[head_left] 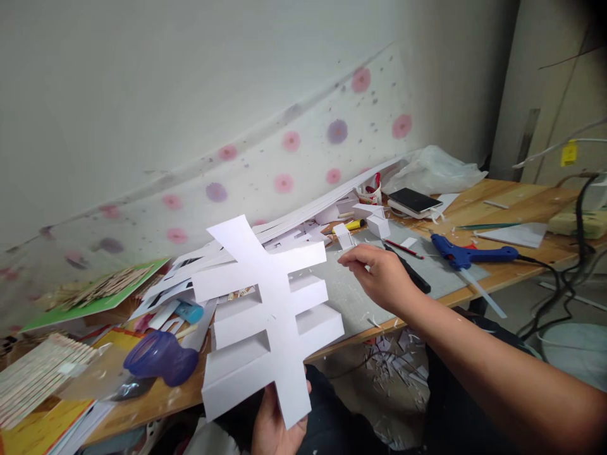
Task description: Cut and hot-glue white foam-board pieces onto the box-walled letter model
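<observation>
A white cardboard form [279, 303] like a raised character, with a central stem, several side arms and folded edge walls, is held up over the table's front edge. My left hand [277, 422] grips its stem from below. To its right, my right hand [379, 275] hovers above the grey cutting mat [344, 291] with thumb and fingers pinched together. Whatever is between those fingertips, if anything, is too small to make out. A small white folded piece [343, 236] lies just beyond them. Near that hand are a dark red pencil [403, 248] and a black long tool [411, 272].
A blue glue gun [462, 251] with its cord lies at the right. Behind are a yellow-handled knife [351, 225], a cup of tools [370, 193] and a black-topped device [415, 201]. A purple container [161, 357] and bundled sticks [102, 287] occupy the left. Scraps litter the floor.
</observation>
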The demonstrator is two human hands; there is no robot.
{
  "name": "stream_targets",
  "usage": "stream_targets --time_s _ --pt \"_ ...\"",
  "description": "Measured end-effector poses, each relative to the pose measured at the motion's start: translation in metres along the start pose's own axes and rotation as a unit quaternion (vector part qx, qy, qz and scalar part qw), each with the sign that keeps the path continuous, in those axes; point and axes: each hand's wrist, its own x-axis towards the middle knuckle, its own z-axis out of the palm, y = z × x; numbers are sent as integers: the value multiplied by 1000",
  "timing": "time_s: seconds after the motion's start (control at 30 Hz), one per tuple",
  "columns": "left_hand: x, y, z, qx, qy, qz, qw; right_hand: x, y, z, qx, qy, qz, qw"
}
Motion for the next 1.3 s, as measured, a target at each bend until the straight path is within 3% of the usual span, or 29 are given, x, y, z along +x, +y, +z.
stream_targets --time_s 0.13,0.2,0.37,0.53,0.7,0.73,0.83,0.93,1.07,1.3 --pt "1 2 0 -8 -30 10 999 -6 -3 1 2 -19 51 999" --pt "2 1 0 3 -47 18 999 -10 -10 3 8 -17 45 999" --pt "4 -4 6 9 -45 27 999 -14 -32 11 -33 25 -156 987" --pt "11 -11 22 -14 -39 35 999 -25 -50 25 -128 -105 -252 953" --pt "14 -5 24 -30 0 27 999 -78 -44 36 -13 -212 -406 889" --pt "13 -2 21 -22 9 24 999 -90 -40 36 23 -211 -421 882" --pt "10 5 10 -4 27 38 999 -109 -29 34 27 -195 -378 905" --pt "9 10 7 1 27 56 998 -96 -25 29 2 -158 -339 927" --pt "14 7 17 -7 4 70 998 -61 -34 30 -34 -112 -288 950" --pt "13 -14 25 -12 25 53 998 -41 -47 53 -129 -149 -393 898"
